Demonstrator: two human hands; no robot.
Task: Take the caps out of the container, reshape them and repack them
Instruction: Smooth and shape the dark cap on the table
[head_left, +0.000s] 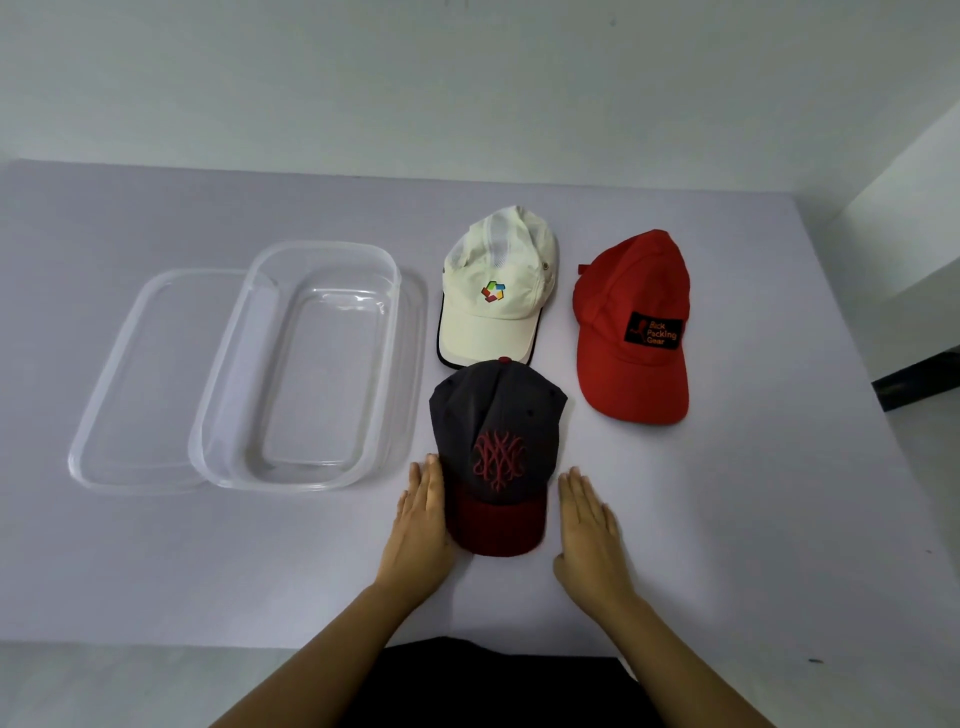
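Three caps lie on the table. A dark grey cap with a red emblem and dark red brim sits nearest me. Behind it lies a white cap with a coloured logo, and to the right a red cap with a black patch. My left hand lies flat with straight fingers against the left side of the grey cap's brim. My right hand lies flat on the table just right of the brim, a small gap between them. A clear plastic container stands empty at the left.
The container's clear lid lies under and to the left of it. The pale table ends at a white wall behind and a near edge by my body. A dark object sits off the table's right side.
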